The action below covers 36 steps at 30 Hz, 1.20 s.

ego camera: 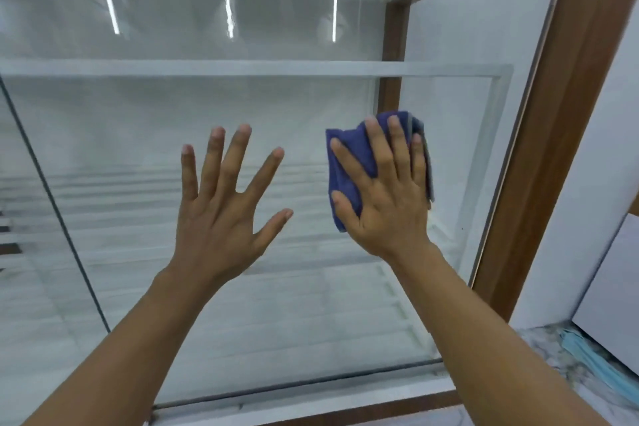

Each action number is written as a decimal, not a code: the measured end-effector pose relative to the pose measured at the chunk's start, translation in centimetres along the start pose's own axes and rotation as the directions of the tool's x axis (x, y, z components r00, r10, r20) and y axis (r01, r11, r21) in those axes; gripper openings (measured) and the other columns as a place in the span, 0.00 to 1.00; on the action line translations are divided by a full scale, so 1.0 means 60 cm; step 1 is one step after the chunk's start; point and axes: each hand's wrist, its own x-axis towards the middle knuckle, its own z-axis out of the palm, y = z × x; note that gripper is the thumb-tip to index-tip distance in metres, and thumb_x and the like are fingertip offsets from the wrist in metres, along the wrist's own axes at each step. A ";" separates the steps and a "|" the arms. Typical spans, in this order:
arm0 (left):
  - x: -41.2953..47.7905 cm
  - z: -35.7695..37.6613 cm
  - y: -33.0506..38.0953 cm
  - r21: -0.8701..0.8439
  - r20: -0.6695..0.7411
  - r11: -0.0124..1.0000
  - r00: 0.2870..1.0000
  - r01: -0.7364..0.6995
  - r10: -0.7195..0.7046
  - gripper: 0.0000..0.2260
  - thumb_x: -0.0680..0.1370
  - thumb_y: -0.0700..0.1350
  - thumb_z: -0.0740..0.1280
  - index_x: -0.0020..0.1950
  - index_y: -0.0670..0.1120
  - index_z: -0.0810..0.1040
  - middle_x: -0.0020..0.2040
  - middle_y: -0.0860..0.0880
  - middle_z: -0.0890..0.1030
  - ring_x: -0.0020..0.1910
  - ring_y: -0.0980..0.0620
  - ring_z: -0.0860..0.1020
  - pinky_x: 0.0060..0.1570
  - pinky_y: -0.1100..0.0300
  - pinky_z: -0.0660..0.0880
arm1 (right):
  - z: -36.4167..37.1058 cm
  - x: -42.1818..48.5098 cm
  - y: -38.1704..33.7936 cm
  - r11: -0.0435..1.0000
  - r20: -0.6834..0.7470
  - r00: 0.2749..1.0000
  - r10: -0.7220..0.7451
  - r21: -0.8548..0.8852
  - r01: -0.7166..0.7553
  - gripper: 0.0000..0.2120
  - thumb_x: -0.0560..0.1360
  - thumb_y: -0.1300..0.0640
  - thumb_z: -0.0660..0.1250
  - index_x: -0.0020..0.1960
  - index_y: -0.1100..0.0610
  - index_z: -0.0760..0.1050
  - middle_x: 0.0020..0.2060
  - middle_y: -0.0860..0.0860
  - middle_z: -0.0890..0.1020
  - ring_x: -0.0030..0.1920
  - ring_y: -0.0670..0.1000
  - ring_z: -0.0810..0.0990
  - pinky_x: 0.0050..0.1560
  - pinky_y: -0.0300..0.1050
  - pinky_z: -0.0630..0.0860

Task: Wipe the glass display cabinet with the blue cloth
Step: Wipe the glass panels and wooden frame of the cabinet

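Note:
The glass display cabinet (297, 304) fills the view, its front pane reflecting ceiling light strips. A folded blue cloth (349, 162) lies flat against the pane right of centre. My right hand (383, 190) presses on the cloth with straight fingers spread over it. My left hand (224, 197) is held up beside it, to the left, fingers straight and fanned out, palm toward the glass; whether it touches the pane I cannot tell. It holds nothing.
A brown wooden frame (553, 149) borders the glass on the right and along the bottom. A white shelf edge (242, 67) runs across inside. A dark vertical glass edge (52, 201) stands at the left. A light-blue object (594, 363) lies on marbled surface, bottom right.

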 end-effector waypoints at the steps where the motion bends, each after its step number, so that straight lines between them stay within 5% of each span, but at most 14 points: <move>1: 0.027 -0.012 -0.006 0.002 -0.003 1.000 1.000 0.011 -0.011 0.33 0.81 0.66 0.55 0.81 0.52 0.53 0.81 0.41 0.48 0.80 0.39 0.46 0.76 0.38 0.41 | -0.012 0.031 0.021 1.000 -0.019 1.000 0.007 -0.009 -0.007 0.30 0.80 0.42 0.57 0.79 0.49 0.58 0.78 0.58 0.57 0.79 0.62 0.52 0.80 0.61 0.43; 8: 0.154 -0.087 -0.087 0.047 0.008 0.996 0.997 0.071 -0.072 0.35 0.80 0.67 0.54 0.81 0.53 0.51 0.81 0.40 0.47 0.80 0.38 0.46 0.77 0.36 0.43 | -0.074 0.162 0.094 0.740 -0.171 0.730 0.662 -0.005 -0.673 0.29 0.83 0.44 0.50 0.81 0.54 0.54 0.80 0.60 0.55 0.80 0.63 0.51 0.78 0.66 0.51; 10: 0.177 -0.095 -0.086 0.051 0.034 0.998 0.999 0.035 -0.037 0.35 0.79 0.67 0.54 0.82 0.51 0.51 0.81 0.40 0.47 0.80 0.38 0.46 0.77 0.36 0.44 | -0.059 0.210 0.009 0.846 -0.150 0.837 0.527 0.002 -0.533 0.29 0.83 0.44 0.51 0.81 0.53 0.56 0.80 0.60 0.57 0.80 0.64 0.52 0.79 0.65 0.47; 12: 0.189 -0.102 -0.089 0.053 0.042 0.999 0.999 0.000 -0.003 0.36 0.79 0.68 0.54 0.81 0.51 0.52 0.82 0.40 0.49 0.81 0.39 0.47 0.77 0.36 0.46 | -0.048 0.232 -0.063 0.995 -0.030 0.994 0.103 0.015 -0.103 0.29 0.82 0.44 0.55 0.81 0.52 0.58 0.80 0.58 0.58 0.80 0.62 0.53 0.80 0.62 0.45; 15: 0.181 -0.113 -0.120 0.049 0.049 0.999 0.999 -0.018 0.016 0.34 0.80 0.67 0.55 0.81 0.52 0.54 0.82 0.41 0.50 0.81 0.40 0.48 0.78 0.38 0.49 | -0.062 0.238 -0.006 0.984 -0.008 0.984 -0.175 -0.027 0.175 0.30 0.80 0.44 0.59 0.80 0.48 0.60 0.80 0.56 0.60 0.80 0.60 0.55 0.80 0.61 0.47; 17: 0.172 -0.124 -0.154 0.072 0.061 0.997 0.998 -0.011 0.007 0.34 0.80 0.67 0.54 0.81 0.52 0.54 0.82 0.42 0.49 0.81 0.41 0.47 0.78 0.38 0.51 | -0.081 0.232 0.083 0.994 -0.084 0.992 0.093 -0.043 -0.097 0.31 0.80 0.41 0.57 0.80 0.46 0.57 0.80 0.57 0.58 0.80 0.61 0.54 0.79 0.64 0.48; 20: 0.157 -0.146 -0.226 0.135 0.056 0.990 0.997 0.040 -0.048 0.34 0.80 0.67 0.54 0.81 0.53 0.53 0.82 0.42 0.48 0.81 0.40 0.46 0.77 0.35 0.49 | -0.098 0.233 0.150 0.777 -0.099 0.772 0.629 0.037 -0.628 0.30 0.82 0.35 0.44 0.81 0.43 0.47 0.81 0.59 0.51 0.80 0.64 0.49 0.78 0.68 0.49; 23: 0.136 -0.161 -0.293 0.185 0.036 0.979 0.995 0.085 -0.093 0.33 0.79 0.68 0.54 0.81 0.54 0.54 0.82 0.41 0.48 0.81 0.39 0.47 0.77 0.34 0.47 | -0.087 0.276 0.057 0.695 -0.138 0.684 0.716 0.051 -0.717 0.29 0.82 0.38 0.43 0.81 0.45 0.47 0.81 0.59 0.51 0.80 0.65 0.48 0.77 0.70 0.49; 26: 0.117 -0.162 -0.336 0.144 -0.010 0.988 0.998 0.063 -0.063 0.33 0.79 0.67 0.56 0.80 0.53 0.57 0.81 0.40 0.49 0.81 0.39 0.47 0.78 0.38 0.48 | -0.062 0.338 -0.125 0.883 -0.115 0.877 0.467 0.008 -0.470 0.30 0.81 0.43 0.52 0.81 0.49 0.54 0.80 0.61 0.55 0.80 0.66 0.51 0.78 0.69 0.47; 28: 0.112 -0.161 -0.361 0.085 -0.050 0.996 0.998 0.042 -0.038 0.35 0.78 0.68 0.58 0.80 0.51 0.59 0.80 0.40 0.49 0.80 0.37 0.48 0.78 0.39 0.49 | -0.036 0.371 -0.244 0.994 -0.074 0.993 0.094 -0.056 -0.098 0.30 0.81 0.44 0.54 0.81 0.50 0.56 0.80 0.59 0.57 0.80 0.65 0.53 0.79 0.67 0.46; 31: 0.095 -0.159 -0.393 0.065 -0.083 0.998 0.997 0.004 0.002 0.35 0.78 0.68 0.59 0.80 0.51 0.60 0.80 0.39 0.51 0.80 0.37 0.49 0.78 0.40 0.48 | -0.021 0.398 -0.279 0.905 0.026 0.909 -0.415 -0.086 0.416 0.29 0.82 0.44 0.54 0.81 0.49 0.56 0.80 0.56 0.57 0.81 0.60 0.53 0.79 0.66 0.49; 33: 0.078 -0.156 -0.400 0.046 -0.092 0.999 0.996 -0.008 0.012 0.36 0.78 0.68 0.59 0.80 0.50 0.59 0.80 0.40 0.52 0.80 0.37 0.49 0.78 0.39 0.46 | -0.030 0.383 -0.239 0.957 0.002 0.962 -0.273 -0.103 0.271 0.29 0.81 0.43 0.55 0.81 0.47 0.56 0.80 0.56 0.57 0.81 0.61 0.52 0.79 0.66 0.48; 35: 0.065 -0.152 -0.398 0.038 -0.070 0.999 0.997 -0.017 0.020 0.36 0.78 0.68 0.58 0.81 0.50 0.57 0.80 0.41 0.50 0.80 0.37 0.49 0.78 0.38 0.45 | -0.043 0.355 -0.204 0.974 -0.075 0.978 0.193 -0.103 -0.200 0.31 0.81 0.42 0.55 0.81 0.47 0.53 0.80 0.58 0.55 0.81 0.63 0.51 0.78 0.67 0.47; 36: 0.061 -0.151 -0.398 0.040 -0.062 0.999 0.998 -0.021 0.023 0.36 0.78 0.67 0.58 0.81 0.50 0.56 0.81 0.40 0.50 0.80 0.37 0.49 0.78 0.38 0.45 | -0.047 0.350 -0.205 0.894 -0.100 0.896 0.433 -0.081 -0.441 0.31 0.81 0.41 0.53 0.82 0.47 0.51 0.81 0.59 0.54 0.80 0.64 0.49 0.78 0.68 0.47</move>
